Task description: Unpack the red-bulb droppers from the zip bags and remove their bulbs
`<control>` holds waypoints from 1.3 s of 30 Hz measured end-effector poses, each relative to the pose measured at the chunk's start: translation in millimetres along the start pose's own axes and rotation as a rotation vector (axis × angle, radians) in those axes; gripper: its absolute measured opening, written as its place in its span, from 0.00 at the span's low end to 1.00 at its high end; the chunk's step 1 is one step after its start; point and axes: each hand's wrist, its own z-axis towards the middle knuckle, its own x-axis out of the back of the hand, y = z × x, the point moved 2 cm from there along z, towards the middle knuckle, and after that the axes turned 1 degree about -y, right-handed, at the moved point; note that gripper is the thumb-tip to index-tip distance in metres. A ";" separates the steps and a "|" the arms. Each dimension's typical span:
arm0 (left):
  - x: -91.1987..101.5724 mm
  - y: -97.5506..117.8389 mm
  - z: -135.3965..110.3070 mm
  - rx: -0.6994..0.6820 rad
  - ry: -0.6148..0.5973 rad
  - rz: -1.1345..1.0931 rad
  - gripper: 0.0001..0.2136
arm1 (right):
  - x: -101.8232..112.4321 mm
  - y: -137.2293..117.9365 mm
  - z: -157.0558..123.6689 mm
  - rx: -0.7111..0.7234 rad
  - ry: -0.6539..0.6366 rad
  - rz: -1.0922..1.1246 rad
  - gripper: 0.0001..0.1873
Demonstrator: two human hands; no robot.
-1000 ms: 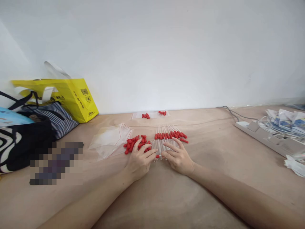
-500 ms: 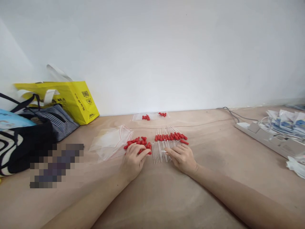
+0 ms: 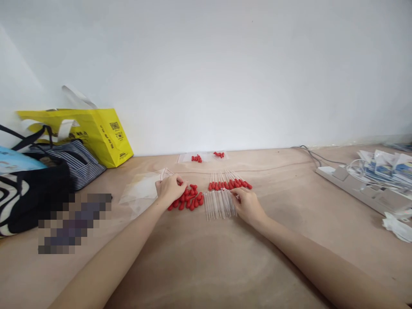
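My left hand (image 3: 169,189) is over the far left side of a heap of red rubber bulbs (image 3: 192,201), beside the clear zip bags (image 3: 141,189). Its fingers are curled, and what they pinch, if anything, is hidden. My right hand (image 3: 249,206) pinches what looks like a thin glass tube at the top right of a row of bare clear glass tubes (image 3: 219,206). Just beyond lies a row of glass droppers (image 3: 225,185) with red bulbs on their near ends and their thin tips pointing away.
By the wall lies a clear bag (image 3: 207,158) with more red bulbs. A yellow bag (image 3: 111,128), a striped bag (image 3: 80,159) and a black bag (image 3: 35,193) stand left. On the right are a power strip (image 3: 357,189), cables, packets (image 3: 383,165) and a crumpled white tissue (image 3: 397,226).
My left hand has moved away from me and left, uncovering the near side of the bulb heap. My right hand has shifted slightly right. The separate red bulb near it no longer shows.
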 end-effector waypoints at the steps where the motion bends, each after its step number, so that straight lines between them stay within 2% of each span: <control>1: -2.3 1.6 3.5 0.004 0.000 0.014 0.09 | -2.0 -1.4 1.1 0.014 0.009 0.002 0.11; 6: -7.5 5.2 8.6 0.007 -0.005 0.071 0.10 | -15.4 -6.9 2.9 0.080 -0.013 -0.014 0.14; 8: -4.5 8.2 0.3 -0.027 0.054 0.077 0.13 | -19.0 -8.7 2.0 0.092 -0.038 -0.034 0.14; 10: -0.3 13.7 -15.4 -0.140 0.170 0.067 0.13 | -20.6 -10.5 0.9 0.105 -0.054 -0.054 0.14; 12: 1.7 20.0 -36.4 -0.315 0.257 0.035 0.12 | -20.9 -12.1 0.2 0.119 -0.063 -0.069 0.13; 14: 0.3 24.1 -57.8 -0.476 0.249 -0.014 0.09 | -20.8 -13.6 -0.5 0.130 -0.067 -0.081 0.13; 16: -2.5 24.8 -74.6 -0.573 0.223 -0.055 0.07 | -21.0 -15.0 -1.9 0.134 -0.062 -0.097 0.12; 19: -6.5 21.7 -86.9 -0.619 0.196 -0.087 0.06 | -21.5 -17.1 -5.2 0.123 -0.060 -0.115 0.11; 22: -8.6 18.2 -87.7 -0.608 0.197 -0.101 0.05 | -17.9 -16.6 -3.6 0.102 -0.080 -0.135 0.11; 26: -9.4 17.0 -85.6 -0.603 0.205 -0.106 0.05 | 0.6 -0.6 18.5 -0.052 -0.102 -0.223 0.12; 29: -9.2 17.7 -85.3 -0.609 0.211 -0.104 0.05 | 15.5 21.8 41.5 -0.364 -0.161 -0.360 0.11; 30: -9.0 18.0 -85.3 -0.610 0.212 -0.104 0.05 | 17.9 27.1 48.3 -0.402 -0.183 -0.370 0.11; 34: -9.2 18.4 -84.9 -0.606 0.202 -0.104 0.05 | 14.1 36.9 65.9 -0.474 -0.257 -0.396 0.13; 39: -11.2 17.1 -83.5 -0.607 0.192 -0.102 0.05 | -0.2 31.9 76.4 -0.522 -0.320 -0.440 0.14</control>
